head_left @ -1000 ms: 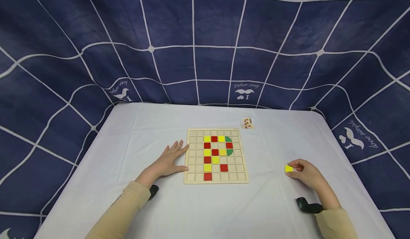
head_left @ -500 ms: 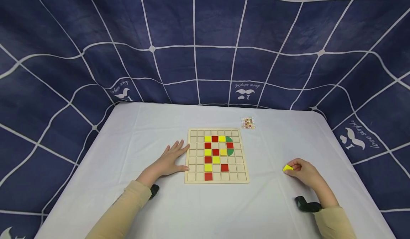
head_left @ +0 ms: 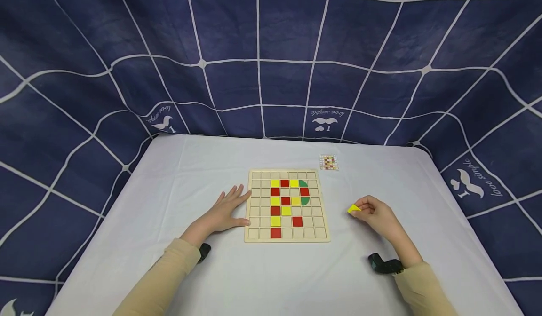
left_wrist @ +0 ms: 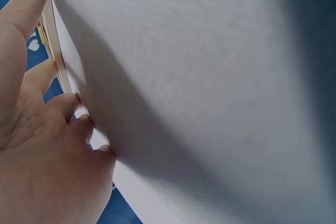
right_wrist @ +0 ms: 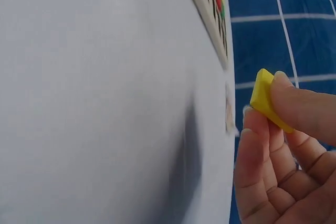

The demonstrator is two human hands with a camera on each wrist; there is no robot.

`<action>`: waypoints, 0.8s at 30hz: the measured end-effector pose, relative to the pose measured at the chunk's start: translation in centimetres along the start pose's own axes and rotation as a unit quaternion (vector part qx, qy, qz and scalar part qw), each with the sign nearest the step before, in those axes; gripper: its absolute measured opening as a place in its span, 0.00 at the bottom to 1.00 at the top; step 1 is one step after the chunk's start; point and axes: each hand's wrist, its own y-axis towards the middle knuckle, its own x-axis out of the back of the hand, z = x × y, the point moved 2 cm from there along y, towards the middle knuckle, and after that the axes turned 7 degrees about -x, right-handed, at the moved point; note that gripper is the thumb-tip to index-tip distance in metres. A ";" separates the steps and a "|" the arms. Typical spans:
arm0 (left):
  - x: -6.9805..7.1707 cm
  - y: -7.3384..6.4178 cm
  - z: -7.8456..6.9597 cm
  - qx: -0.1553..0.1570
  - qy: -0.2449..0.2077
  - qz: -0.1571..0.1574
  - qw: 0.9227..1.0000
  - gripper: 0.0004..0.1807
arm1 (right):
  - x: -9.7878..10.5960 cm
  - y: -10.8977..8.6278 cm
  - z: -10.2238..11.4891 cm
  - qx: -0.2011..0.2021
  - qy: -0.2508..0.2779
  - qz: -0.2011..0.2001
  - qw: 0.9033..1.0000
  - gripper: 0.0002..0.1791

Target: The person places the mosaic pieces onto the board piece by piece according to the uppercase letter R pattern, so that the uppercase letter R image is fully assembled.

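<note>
Between the thumb and fingers of my right hand (head_left: pixel 378 219) is a small yellow tile (head_left: pixel 354 209), held above the cloth to the right of a wooden grid board (head_left: pixel 313 233). The right wrist view shows the yellow tile (right_wrist: pixel 262 95) tilted in the pinch, part of it behind the thumb. My left hand (head_left: pixel 223 215) lies with fingers spread, thumb and fingertips at the board's left edge. Red and yellow square tiles and two green quarter-round tiles (head_left: pixel 305 201) sit in the board's cells. In the left wrist view, the left hand (left_wrist: pixel 47 145) touches the white cloth beside the board's edge.
A small printed card (head_left: pixel 328 162) with a coloured grid lies behind the board's far right corner. White cloth (head_left: pixel 288 278) covers the table. A navy curtain (head_left: pixel 283 29) with white lines surrounds the back and sides.
My right hand has carried the yellow tile left and somewhat away from me, closer to the board, and the tile has turned in the fingers. The left hand stays at the board's edge.
</note>
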 end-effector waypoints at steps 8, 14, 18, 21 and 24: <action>0.0 0.0 -0.1 -0.003 0.000 -0.004 1.000 0.52 | -3.8 0.1 3.2 0.028 0.028 0.030 0.999 0.12; -0.1 0.0 0.0 0.001 -0.003 -0.002 1.000 0.52 | -6.3 -0.6 4.4 0.039 0.036 0.080 0.995 0.08; -0.1 0.0 0.0 0.003 -0.005 -0.001 1.000 0.52 | -7.1 -1.0 4.8 0.050 0.035 0.102 0.993 0.06; -0.1 0.0 0.0 0.002 -0.004 -0.001 1.000 0.52 | -7.5 -1.1 4.8 0.061 0.029 0.112 0.991 0.05; -0.1 0.0 0.0 0.000 -0.003 -0.002 1.000 0.52 | -7.7 -1.2 4.8 0.074 0.021 0.121 0.990 0.05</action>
